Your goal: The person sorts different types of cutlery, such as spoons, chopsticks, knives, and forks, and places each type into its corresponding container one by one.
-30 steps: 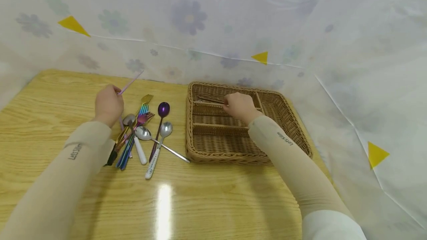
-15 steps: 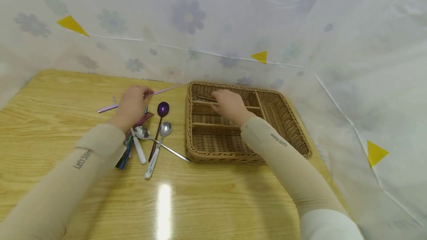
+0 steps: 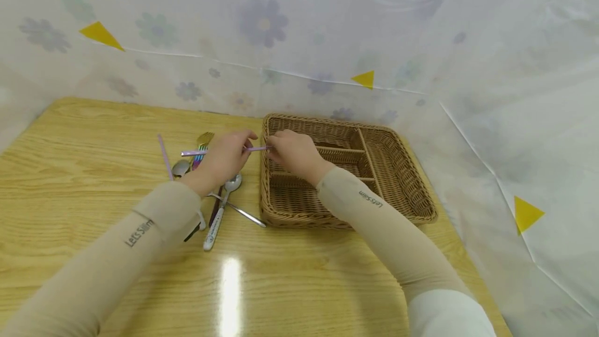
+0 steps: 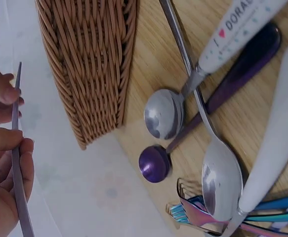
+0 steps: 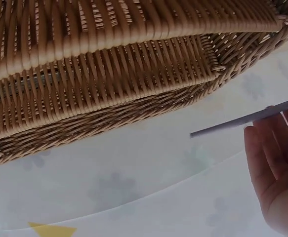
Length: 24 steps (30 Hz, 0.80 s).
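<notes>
My left hand (image 3: 224, 157) pinches a purple chopstick (image 3: 256, 148) above the table, its thicker end sticking out to the left. At the chopstick's thin end my right hand (image 3: 295, 155) pinches it, over the left rim of the wicker basket (image 3: 309, 221). In the left wrist view, the fingers of both hands meet the chopstick (image 4: 18, 168) from the same side. Beneath my left arm lies a pile of cutlery, partly hidden. A silver spoon (image 4: 164, 114) with a white printed handle, a purple spoon (image 4: 154, 164) and another silver spoon (image 4: 223, 177) show there, beside coloured forks (image 4: 193, 210).
Dividers split the basket into several compartments; its right one (image 3: 398, 176) is long. Another purple chopstick (image 3: 165, 156) lies left of the pile. A pale flowered sheet (image 3: 299, 30) with yellow triangles hangs behind the wooden table (image 3: 290, 280).
My left hand has carried the chopstick rightward from the left of the pile, turning it nearly level. My right hand has moved left from the basket's middle and taken the thin end.
</notes>
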Motion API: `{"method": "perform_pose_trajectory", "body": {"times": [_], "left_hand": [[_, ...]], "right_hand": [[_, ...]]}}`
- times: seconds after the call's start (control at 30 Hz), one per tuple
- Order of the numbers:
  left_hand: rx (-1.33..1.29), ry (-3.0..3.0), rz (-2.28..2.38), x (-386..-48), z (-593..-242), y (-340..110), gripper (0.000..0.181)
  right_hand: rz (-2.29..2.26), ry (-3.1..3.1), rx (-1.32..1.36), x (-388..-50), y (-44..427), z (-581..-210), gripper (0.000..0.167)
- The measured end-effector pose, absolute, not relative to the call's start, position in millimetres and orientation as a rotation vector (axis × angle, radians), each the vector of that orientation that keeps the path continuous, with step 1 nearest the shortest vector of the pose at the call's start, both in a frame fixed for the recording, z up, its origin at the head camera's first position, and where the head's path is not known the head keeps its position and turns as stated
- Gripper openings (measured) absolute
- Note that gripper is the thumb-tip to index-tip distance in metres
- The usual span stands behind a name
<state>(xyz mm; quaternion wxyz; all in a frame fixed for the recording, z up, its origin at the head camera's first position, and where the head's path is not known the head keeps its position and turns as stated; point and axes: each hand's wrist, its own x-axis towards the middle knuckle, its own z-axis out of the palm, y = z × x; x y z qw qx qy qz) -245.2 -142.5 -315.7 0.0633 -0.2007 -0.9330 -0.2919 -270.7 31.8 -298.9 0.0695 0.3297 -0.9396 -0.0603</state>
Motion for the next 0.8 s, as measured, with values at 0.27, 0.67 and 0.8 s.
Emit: {"method": "perform_pose_trajectory", "body": {"times": [0.27, 0.67, 0.8], "left_hand": [[-0.648, -2.842, -0.879, -243, -316, -144, 0.025], [-0.447, -2.947, -0.708, -247, -323, -199, 0.023], [-0.26, -3.027, -0.729, -250, -329, -228, 0.028]], "right_hand": [[-0.181, -2.841, 0.984, -272, 36, -297, 0.02], [-0.071, -2.922, 0.9, -285, 84, -303, 0.018], [-0.036, -2.969, 0.852, -288, 104, -308, 0.018]]}}
